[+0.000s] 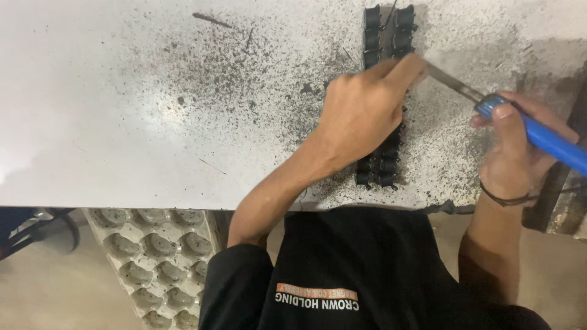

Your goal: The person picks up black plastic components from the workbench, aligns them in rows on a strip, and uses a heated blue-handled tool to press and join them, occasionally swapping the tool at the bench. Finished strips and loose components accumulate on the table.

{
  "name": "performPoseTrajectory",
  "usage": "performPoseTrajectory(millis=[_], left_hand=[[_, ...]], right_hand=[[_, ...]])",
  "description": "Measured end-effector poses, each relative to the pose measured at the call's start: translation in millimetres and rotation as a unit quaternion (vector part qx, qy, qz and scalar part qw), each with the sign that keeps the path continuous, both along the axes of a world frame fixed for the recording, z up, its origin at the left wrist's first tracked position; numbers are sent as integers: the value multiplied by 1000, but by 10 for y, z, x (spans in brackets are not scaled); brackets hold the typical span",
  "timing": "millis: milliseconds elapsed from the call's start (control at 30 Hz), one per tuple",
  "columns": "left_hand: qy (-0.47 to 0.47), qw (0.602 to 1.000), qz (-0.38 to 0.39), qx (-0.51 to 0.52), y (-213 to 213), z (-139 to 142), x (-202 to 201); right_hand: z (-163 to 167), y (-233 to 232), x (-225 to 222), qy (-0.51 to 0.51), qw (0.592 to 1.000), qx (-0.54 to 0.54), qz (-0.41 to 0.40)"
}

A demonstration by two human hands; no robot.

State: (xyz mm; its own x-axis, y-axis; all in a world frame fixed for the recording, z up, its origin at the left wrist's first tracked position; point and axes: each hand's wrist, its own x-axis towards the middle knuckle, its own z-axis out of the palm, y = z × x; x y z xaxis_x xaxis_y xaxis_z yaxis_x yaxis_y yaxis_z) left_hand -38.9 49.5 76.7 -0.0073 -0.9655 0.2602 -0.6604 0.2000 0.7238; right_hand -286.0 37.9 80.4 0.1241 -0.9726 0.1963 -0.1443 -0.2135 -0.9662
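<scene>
My left hand [365,111] lies flat over the middle of a long black strip of small moulded parts [386,36] that runs away from me on the white table. Its fingers press down on the strip; both ends of the strip show beyond the hand. My right hand [512,146] grips the blue handle of a thin metal file [455,84]. The blade's tip reaches the strip right by my left fingertips. The strip's middle is hidden under my left hand.
The white table [122,110] is speckled with dark filings around the strip. Below its near edge, at the left, stands a pale moulded tray [156,260] with round pockets. A dark post [559,177] stands at the right edge.
</scene>
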Motion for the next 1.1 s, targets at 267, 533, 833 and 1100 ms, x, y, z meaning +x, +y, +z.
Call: performPoseTrajectory(millis=[267,533,833,1100], left_hand=[[-83,987,111,-78,-388,-244,49],[-69,992,95,-35,-357,-780,-174],[-88,991,91,-44,-446,-777,-266],[20,987,60,-146,-377,63,144]], right_hand=[[-200,-122,-3,-38,999,-1,-9],[-78,-185,56,4,1000,-4,31],[225,-323,98,240,958,-110,110],[-1,-323,82,-56,998,37,-3]])
